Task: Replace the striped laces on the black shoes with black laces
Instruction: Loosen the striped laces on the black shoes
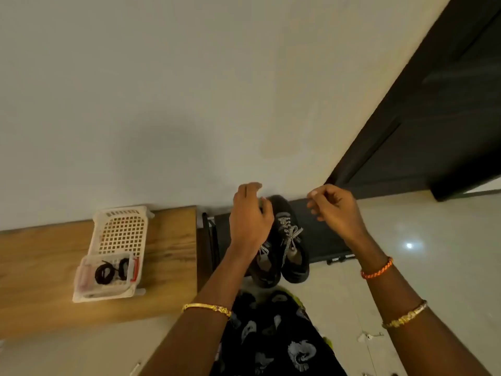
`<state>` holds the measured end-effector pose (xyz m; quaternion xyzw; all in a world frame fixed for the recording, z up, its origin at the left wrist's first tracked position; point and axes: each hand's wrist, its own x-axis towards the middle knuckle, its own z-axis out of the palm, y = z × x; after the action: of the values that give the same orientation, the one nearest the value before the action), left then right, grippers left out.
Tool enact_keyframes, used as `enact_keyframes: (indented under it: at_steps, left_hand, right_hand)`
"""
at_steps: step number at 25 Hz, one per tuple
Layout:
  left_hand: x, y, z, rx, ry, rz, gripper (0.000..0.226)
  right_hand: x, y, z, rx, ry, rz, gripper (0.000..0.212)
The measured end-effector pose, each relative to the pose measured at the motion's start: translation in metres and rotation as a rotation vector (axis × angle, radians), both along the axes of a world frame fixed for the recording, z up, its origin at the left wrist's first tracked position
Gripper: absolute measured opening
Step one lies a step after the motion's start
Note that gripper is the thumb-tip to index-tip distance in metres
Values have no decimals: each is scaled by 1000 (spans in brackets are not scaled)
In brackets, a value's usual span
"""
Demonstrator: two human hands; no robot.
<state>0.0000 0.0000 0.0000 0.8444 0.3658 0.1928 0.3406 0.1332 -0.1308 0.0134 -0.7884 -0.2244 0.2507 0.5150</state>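
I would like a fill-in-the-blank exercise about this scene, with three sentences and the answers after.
1. The shoes carry ____ laces.
2. The black laces lie in a clear box on the ____ table.
3. The white basket stands to the ____ of the shoes.

Answers: striped; wooden; left

Both arms outstretched, left hand (250, 215) and right hand (334, 207) raised, fingers loosely curled.
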Motion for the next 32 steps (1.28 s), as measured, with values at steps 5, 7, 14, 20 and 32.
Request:
enact_keyframes:
  at_steps: [5,7,14,20,32]
  left_hand:
    - [-11,-10,-142,-186,327,-110,23]
    - [-12,-15,-188,-197,316,-140,20]
    - [11,-2,-291,92,159,-151,18]
    - [23,-9,-292,133,217,-364,21]
    - [29,-48,-306,75,13,-163,36]
  right_hand:
    - [23,0,-161,-372,178,125,12]
    - [27,0,-205,-379,82,257,30]
    - [41,-1,-287,-366,-317,780,38]
    - [59,6,-280,-243,-118,754,34]
    - [32,-6,-328,251,84,102,11]
